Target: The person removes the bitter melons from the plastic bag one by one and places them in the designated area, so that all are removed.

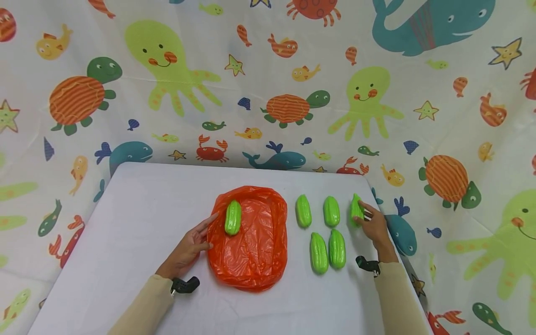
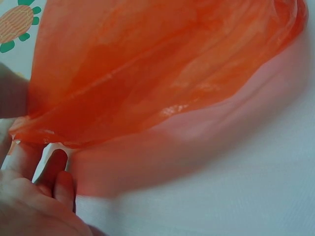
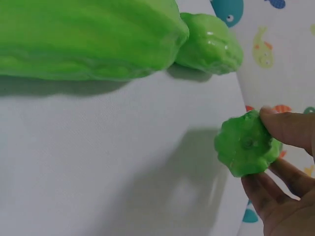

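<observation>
My left hand (image 1: 189, 246) pinches the left rim of a red-orange plastic bag (image 1: 255, 242) that lies spread on the table. In the left wrist view, the bag's thin edge (image 2: 98, 132) runs between thumb and fingers. One ribbed, glossy green gourd (image 1: 232, 217) rests on the bag's upper left part. At the table's right side my right hand (image 1: 374, 226) grips another green gourd (image 3: 246, 145) between thumb and fingertips. The right wrist view shows this gourd end-on, with its scalloped outline and its shadow on the table beside it.
Between the bag and my right hand lie several more green gourds (image 1: 320, 252) in two rows, apart from the bag. The white table (image 1: 167, 200) ends at the right just past my right hand. Behind it hangs a sea-animal patterned cloth (image 1: 268, 70).
</observation>
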`<state>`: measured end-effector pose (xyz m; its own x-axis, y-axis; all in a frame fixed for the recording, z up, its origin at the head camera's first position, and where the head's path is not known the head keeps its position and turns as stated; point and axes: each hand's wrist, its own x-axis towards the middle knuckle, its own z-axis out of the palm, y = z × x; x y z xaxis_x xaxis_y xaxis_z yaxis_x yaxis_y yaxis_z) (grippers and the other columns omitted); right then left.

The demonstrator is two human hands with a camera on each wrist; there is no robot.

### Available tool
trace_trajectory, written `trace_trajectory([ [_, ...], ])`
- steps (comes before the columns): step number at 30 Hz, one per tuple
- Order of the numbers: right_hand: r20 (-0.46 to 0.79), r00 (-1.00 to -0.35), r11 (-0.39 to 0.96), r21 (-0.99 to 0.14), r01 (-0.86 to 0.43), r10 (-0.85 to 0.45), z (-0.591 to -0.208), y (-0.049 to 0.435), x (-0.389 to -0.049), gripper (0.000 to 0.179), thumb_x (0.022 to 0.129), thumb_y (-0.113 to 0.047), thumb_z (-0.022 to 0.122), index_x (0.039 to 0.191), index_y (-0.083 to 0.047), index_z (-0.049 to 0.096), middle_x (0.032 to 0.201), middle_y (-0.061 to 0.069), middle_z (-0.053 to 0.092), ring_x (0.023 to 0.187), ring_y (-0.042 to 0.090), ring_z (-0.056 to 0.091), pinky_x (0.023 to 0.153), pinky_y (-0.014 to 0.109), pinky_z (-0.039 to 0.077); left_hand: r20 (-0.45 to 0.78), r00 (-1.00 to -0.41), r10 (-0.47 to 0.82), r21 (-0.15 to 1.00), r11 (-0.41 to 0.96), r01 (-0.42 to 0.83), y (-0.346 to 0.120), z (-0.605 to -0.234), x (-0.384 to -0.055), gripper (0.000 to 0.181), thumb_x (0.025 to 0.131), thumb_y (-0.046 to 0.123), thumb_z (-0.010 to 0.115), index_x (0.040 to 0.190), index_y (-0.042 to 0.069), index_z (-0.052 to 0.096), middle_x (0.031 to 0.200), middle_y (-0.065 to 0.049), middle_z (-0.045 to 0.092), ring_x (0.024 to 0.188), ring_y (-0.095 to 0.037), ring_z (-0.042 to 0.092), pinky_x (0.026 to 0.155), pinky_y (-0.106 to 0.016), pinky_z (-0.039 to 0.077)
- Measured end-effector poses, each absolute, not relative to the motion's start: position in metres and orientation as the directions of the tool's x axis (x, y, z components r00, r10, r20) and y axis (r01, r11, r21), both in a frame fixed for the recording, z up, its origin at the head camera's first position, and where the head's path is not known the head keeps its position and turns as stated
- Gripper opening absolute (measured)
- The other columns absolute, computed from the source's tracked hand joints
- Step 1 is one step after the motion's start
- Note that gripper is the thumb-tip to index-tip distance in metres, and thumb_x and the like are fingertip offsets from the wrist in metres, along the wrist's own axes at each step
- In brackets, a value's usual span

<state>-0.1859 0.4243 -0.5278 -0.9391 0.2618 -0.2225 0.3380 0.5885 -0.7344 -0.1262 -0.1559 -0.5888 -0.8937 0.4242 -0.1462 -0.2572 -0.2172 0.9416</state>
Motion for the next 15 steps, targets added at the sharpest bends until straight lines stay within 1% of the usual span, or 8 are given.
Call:
trace_trajectory([
  [7, -0.301, -0.918, 0.583, -0.709, 0.396, 0.258, -0.527, 0.43, -0.194, 0.069, 0.105, -0.009, 0.064, 0.167, -0.017, 0.035, 0.173, 0.028, 0.026, 0.156, 0.052, 0.031, 0.125, 0.069, 0.033, -0.147, -0.896, 0.42, 0.943, -0.212, -0.255, -0.157, -0.589, -0.126, 0.089, 0.095, -0.01, 0.062, 0.171, 0.018, 0.024, 0.178, -0.014, 0.021, 0.141, 0.005, 0.052, 0.11, -0.021, 0.052],
  [15, -0.329, -0.912, 0.595, -0.691, 0.41, 0.246, -0.532, 0.434, -0.199, 0.069, 0.106, -0.008, 0.061, 0.168, -0.015, 0.031, 0.175, 0.027, 0.021, 0.158, 0.053, 0.027, 0.126, 0.07, 0.03, -0.136, -0.896, 0.423, 0.943, -0.222, -0.248, -0.157, -0.589, -0.126, 0.089, 0.095, -0.009, 0.063, 0.171, 0.018, 0.024, 0.178, -0.014, 0.02, 0.143, 0.003, 0.051, 0.111, -0.022, 0.052],
])
